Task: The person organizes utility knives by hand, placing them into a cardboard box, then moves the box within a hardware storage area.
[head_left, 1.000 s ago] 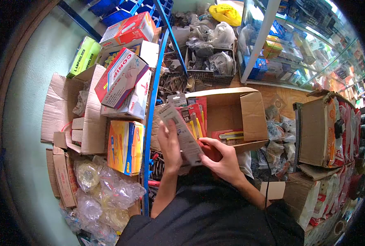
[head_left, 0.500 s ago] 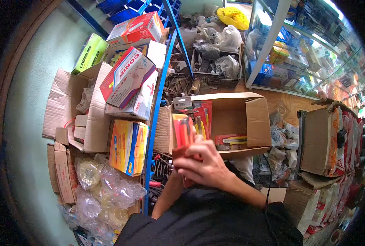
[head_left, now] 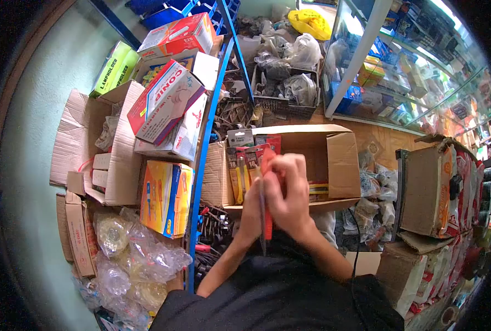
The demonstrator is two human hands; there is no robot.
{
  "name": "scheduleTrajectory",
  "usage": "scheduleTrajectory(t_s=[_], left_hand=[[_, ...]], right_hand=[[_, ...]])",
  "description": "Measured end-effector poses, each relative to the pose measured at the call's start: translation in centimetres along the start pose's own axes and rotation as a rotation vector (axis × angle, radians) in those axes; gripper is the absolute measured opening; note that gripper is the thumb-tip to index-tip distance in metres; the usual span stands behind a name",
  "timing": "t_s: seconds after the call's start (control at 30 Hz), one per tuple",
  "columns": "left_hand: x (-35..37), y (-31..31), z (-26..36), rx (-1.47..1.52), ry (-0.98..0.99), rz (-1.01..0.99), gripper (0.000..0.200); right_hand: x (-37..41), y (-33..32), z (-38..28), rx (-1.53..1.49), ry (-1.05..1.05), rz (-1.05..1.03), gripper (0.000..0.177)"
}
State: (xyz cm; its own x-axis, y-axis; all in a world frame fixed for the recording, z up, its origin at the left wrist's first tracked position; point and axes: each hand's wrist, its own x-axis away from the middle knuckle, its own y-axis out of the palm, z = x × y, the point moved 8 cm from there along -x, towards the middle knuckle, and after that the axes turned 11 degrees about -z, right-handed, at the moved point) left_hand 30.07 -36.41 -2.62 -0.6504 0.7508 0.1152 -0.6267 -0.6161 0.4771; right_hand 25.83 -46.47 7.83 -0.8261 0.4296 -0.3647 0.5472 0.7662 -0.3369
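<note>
A red carded blister pack (head_left: 268,216) stands nearly edge-on to me, between my two hands above the front edge of an open cardboard box (head_left: 344,165). My left hand (head_left: 250,212) is closed against the pack's left side. On the other side, my right hand (head_left: 288,194) is closed with its fingers bent over the red part, slightly blurred. Behind my hands, inside the box, yellow-handled cutters on red and dark cards (head_left: 240,175) lean at the left. More yellow and red packs (head_left: 318,189) lie at the right of the box, partly hidden by my right hand.
A blue shelf frame (head_left: 200,165) rises at the left beside stacked cartons (head_left: 167,102) and a yellow-orange box (head_left: 166,198). Clear plastic bags (head_left: 129,265) lie below. A glass cabinet (head_left: 389,83) stands at the back right, with cartons of red packs (head_left: 430,187) at the right.
The pack has turned from its face showing to nearly edge-on and shifted slightly right. My left hand has come into view on its left side; my right hand has moved up and right.
</note>
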Motion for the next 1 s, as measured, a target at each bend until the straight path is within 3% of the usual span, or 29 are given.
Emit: scheduleTrajectory(t_s=[0.07, 0.1, 0.23, 0.33, 0.4, 0.5, 0.6, 0.63, 0.67, 0.7, 0.77, 0.87, 0.93, 1.0], left_hand=[[0.9, -0.1, 0.5, -0.223, -0.054, -0.024, 0.037], [0.8, -0.6, 1.0, -0.394, -0.021, -0.048, 0.036], [0.6, -1.5, 2.0, -0.975, 0.038, -0.112, 0.043], [1.2, -0.6, 2.6, -1.182, 0.18, -0.104, 0.042], [1.7, 0.4, 3.1, -1.256, 0.329, -0.079, 0.039], [0.9, -0.9, -0.2, -0.482, -0.16, -0.121, 0.041], [1.4, 0.8, 0.6, -0.245, -0.289, -0.132, 0.05], [1.6, 0.4, 0.5, -0.182, -0.176, -0.057, 0.048], [1.3, 0.8, 0.4, -0.03, -0.201, -0.093, 0.045], [2.3, -1.5, -4.5, 0.316, -0.257, -0.099, 0.044], [2.6, -2.7, -7.5, 0.572, -0.298, -0.114, 0.046], [2.3, -3.1, -5.8, 0.302, -0.289, -0.134, 0.051], [1.7, -2.2, -3.4, 0.118, -0.278, -0.15, 0.055], [1.0, 0.5, 0.3, -0.161, -0.088, -0.176, 0.054]], right_hand=[[-0.4, 1.1, 4.4, -0.358, 0.348, -0.11, 0.019], [-0.1, 1.5, 4.2, -0.445, 0.296, -0.129, 0.029], [1.8, 1.2, 3.8, -0.381, 0.392, -0.128, 0.034], [2.2, 0.3, 3.3, -0.338, 0.451, -0.184, 0.029], [1.3, -1.0, 2.2, -0.186, 0.205, -0.086, 0.027], [1.1, -1.7, 1.6, -0.101, -0.011, -0.098, 0.03], [2.3, -1.4, 1.8, -0.248, -0.13, -0.053, 0.029], [2.6, -1.3, 1.3, -0.27, -0.182, -0.037, 0.027], [2.8, -1.3, 0.8, -0.293, -0.235, -0.024, 0.026], [3.2, -0.6, -0.6, -0.135, -0.388, -0.184, 0.028], [4.7, 0.9, -2.4, 0.005, -0.46, -0.254, 0.035], [4.3, 0.9, -2.2, 0.065, -0.408, -0.211, 0.045], [3.5, 0.4, -0.8, -0.011, -0.25, -0.091, 0.04], [2.3, -0.7, -0.2, -0.107, -0.104, -0.025, 0.028]])
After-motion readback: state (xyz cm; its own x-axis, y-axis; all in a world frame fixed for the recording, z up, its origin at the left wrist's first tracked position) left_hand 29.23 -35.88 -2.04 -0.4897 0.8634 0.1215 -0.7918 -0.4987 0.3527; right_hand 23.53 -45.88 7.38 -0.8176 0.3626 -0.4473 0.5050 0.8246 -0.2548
